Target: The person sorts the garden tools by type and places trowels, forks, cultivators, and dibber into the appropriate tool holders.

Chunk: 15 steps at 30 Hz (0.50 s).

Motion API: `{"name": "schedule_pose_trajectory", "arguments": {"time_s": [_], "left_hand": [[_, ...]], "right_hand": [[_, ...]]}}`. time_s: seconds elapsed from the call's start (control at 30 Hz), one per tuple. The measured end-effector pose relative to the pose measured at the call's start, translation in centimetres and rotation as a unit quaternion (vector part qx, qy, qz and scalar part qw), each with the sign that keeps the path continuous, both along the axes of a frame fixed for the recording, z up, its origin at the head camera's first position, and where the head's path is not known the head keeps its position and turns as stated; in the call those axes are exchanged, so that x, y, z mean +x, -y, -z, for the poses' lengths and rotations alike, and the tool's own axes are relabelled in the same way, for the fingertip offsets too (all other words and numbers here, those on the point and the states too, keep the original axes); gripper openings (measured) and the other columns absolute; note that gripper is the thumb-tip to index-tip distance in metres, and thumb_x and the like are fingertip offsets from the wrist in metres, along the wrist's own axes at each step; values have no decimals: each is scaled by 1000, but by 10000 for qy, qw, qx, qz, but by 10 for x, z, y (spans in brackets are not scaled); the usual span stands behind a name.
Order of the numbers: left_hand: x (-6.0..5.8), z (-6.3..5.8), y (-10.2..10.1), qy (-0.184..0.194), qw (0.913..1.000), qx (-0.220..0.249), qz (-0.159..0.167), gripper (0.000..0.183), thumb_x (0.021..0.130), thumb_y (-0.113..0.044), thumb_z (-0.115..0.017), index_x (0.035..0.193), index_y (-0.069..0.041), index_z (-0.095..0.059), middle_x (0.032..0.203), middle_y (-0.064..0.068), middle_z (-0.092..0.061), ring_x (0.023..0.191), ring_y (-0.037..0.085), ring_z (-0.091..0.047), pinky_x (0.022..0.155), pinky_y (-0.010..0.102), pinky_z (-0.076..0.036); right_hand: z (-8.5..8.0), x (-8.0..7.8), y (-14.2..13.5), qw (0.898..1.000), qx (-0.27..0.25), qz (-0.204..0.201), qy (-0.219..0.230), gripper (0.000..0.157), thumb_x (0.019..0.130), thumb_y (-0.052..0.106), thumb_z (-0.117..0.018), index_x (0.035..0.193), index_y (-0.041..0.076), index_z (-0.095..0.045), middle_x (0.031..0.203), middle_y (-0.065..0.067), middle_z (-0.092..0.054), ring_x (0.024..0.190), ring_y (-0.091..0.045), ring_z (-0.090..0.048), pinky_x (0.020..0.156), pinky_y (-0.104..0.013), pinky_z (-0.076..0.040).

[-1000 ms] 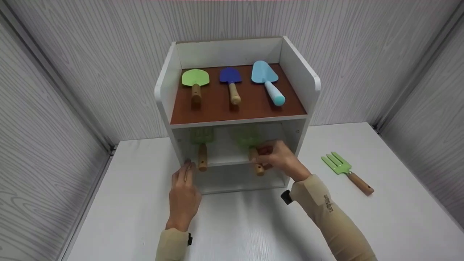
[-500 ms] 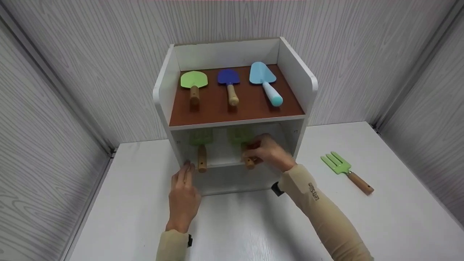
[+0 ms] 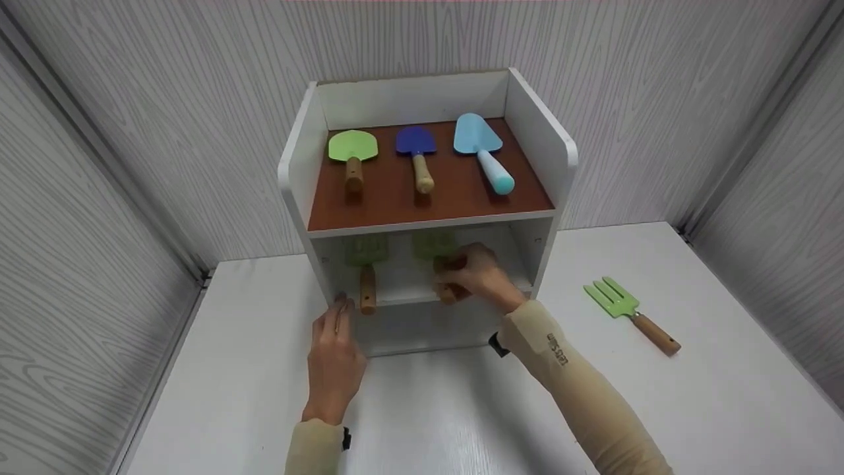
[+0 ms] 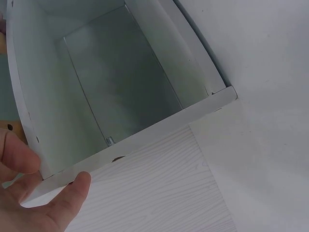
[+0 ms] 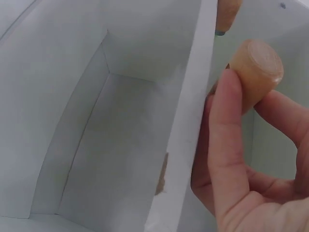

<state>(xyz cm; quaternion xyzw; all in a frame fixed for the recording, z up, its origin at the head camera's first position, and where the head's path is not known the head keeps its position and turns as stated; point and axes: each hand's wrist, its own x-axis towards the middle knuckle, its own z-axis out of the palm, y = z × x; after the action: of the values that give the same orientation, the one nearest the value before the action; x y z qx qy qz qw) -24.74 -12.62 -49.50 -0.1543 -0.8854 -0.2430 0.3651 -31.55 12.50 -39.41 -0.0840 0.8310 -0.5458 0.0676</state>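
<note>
My right hand [image 3: 486, 276] pinches the wooden handle of a green garden fork [image 3: 432, 244] on the cabinet's middle shelf. In the right wrist view, the handle's round end [image 5: 263, 65] sits between thumb and fingers, close to the shelf's front edge. A second green garden fork [image 3: 368, 290] lies left of it, handle poking out past the edge. My left hand [image 3: 334, 363] grips the front edge of the white cabinet's [image 3: 432, 223] left side panel. The left wrist view shows thumb and fingertips on either side of that panel [image 4: 130, 145].
On the brown top lie a green trowel [image 3: 354, 146], a blue trowel [image 3: 415, 140] and a light blue scoop [image 3: 476, 135]. Another green garden fork [image 3: 649, 330] rests on the white table [image 3: 422, 422] to the right. Wood-grain walls enclose the back and sides.
My right hand has shifted left along the middle shelf, bringing the garden fork nearer the other one there. The left hand keeps its place on the side panel.
</note>
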Motion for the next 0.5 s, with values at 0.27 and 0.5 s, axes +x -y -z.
{"name": "schedule_pose_trajectory", "arguments": {"time_s": [0.27, 0.5], "left_hand": [[1, 0, -1, 138, 9999, 1, 2, 57, 76, 26, -63, 131, 12, -57, 135, 26, -55, 111, 48, -57, 79, 50, -60], [2, -1, 0, 176, 9998, 2, -3, 59, 75, 25, -64, 132, 12, -57, 136, 26, -55, 114, 48, -56, 78, 49, -60]], "right_hand": [[6, -1, 0, 9999, -122, 121, -2, 16, 91, 9, -74, 100, -4, -71, 77, -5, -66, 60, -13, -62, 57, -26, -57], [4, 7, -8, 9996, -297, 22, -22, 18, 94, 12, -70, 100, -5, -67, 85, -10, -67, 70, -19, -65, 63, -33, -61]]}}
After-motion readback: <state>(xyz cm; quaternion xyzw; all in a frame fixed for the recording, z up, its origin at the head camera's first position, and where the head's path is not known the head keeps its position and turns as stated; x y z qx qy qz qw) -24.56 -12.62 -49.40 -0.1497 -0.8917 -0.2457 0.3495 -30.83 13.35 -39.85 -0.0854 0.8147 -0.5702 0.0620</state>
